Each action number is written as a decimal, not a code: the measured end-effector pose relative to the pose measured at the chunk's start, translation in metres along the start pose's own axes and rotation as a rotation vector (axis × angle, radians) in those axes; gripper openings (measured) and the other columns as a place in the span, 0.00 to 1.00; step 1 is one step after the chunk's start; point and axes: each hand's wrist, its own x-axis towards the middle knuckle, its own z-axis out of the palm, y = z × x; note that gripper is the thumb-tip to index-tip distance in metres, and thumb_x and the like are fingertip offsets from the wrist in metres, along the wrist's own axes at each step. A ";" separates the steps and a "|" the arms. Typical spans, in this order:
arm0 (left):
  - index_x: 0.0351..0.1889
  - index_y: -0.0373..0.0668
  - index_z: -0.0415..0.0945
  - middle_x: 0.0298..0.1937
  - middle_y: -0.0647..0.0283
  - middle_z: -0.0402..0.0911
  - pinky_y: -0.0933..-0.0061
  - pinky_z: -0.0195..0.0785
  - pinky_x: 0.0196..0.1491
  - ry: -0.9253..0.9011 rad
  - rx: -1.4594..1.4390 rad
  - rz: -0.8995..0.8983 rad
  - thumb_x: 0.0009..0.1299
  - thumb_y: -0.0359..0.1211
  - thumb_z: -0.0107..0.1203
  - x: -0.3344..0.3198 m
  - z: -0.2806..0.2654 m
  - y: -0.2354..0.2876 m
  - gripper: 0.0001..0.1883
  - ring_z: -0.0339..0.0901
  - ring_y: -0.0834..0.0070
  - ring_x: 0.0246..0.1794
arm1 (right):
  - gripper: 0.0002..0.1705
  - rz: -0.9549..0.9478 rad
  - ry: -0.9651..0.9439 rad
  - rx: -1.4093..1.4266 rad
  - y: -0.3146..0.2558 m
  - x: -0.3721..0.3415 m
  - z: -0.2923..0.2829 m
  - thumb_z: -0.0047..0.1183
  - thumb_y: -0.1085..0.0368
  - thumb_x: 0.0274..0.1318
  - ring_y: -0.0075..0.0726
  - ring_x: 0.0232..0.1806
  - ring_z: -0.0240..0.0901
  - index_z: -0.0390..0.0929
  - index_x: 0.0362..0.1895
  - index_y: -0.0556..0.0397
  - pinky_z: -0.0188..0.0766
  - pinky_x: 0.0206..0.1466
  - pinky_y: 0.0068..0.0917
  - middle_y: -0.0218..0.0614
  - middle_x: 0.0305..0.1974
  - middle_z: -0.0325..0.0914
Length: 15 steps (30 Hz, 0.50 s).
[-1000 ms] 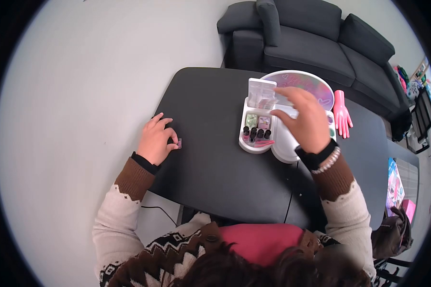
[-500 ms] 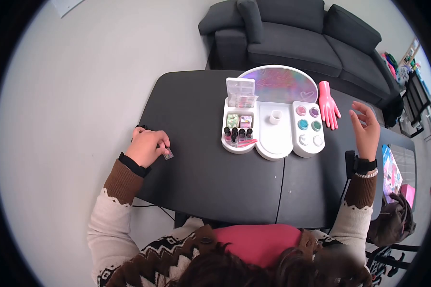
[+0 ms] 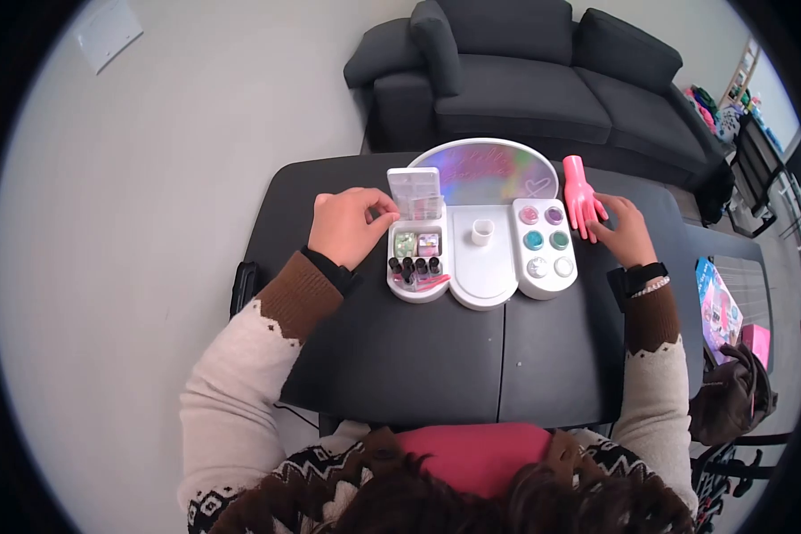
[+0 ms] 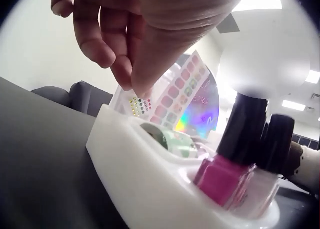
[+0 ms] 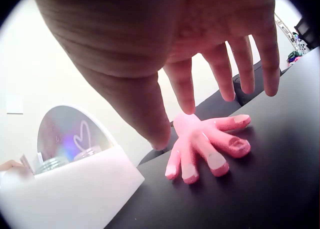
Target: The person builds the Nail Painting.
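Note:
In the left wrist view my left hand pinches a small sheet of coloured gems between thumb and finger, beside a sticker sheet. In the head view that hand is at the back left of a white organizer, by its upright clear case. My right hand, fingers apart and holding nothing, is at the fingers of a pink model hand. The right wrist view shows my right hand above the model hand; contact cannot be told.
Dark-capped polish bottles stand at the organizer's front left, with several round pots on its right. A small white cup is in the middle. Beyond the dark table is a grey sofa.
My left hand has carried the small sheet from the table's left side to the organizer. My right hand has left the organizer, swung right, and come in to the pink model hand. The head view has shifted.

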 end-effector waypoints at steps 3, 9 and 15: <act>0.37 0.52 0.93 0.33 0.70 0.90 0.65 0.69 0.49 0.009 0.028 -0.008 0.70 0.41 0.74 0.000 0.010 -0.002 0.06 0.79 0.76 0.27 | 0.37 0.016 -0.009 -0.040 0.003 0.000 0.011 0.77 0.54 0.56 0.60 0.68 0.79 0.85 0.69 0.50 0.75 0.73 0.49 0.52 0.63 0.86; 0.42 0.45 0.93 0.36 0.65 0.93 0.70 0.75 0.40 0.052 -0.075 -0.045 0.72 0.38 0.73 -0.010 0.009 -0.010 0.08 0.82 0.77 0.27 | 0.41 0.209 -0.093 -0.116 -0.003 0.007 0.014 0.78 0.53 0.52 0.61 0.66 0.81 0.83 0.70 0.50 0.76 0.72 0.49 0.54 0.62 0.86; 0.64 0.35 0.88 0.50 0.56 0.95 0.73 0.83 0.53 -0.277 -0.643 -0.388 0.85 0.38 0.62 -0.062 0.011 -0.031 0.19 0.92 0.74 0.45 | 0.45 0.315 -0.004 0.129 -0.015 -0.008 -0.011 0.77 0.55 0.51 0.57 0.56 0.87 0.80 0.75 0.51 0.81 0.64 0.44 0.56 0.56 0.88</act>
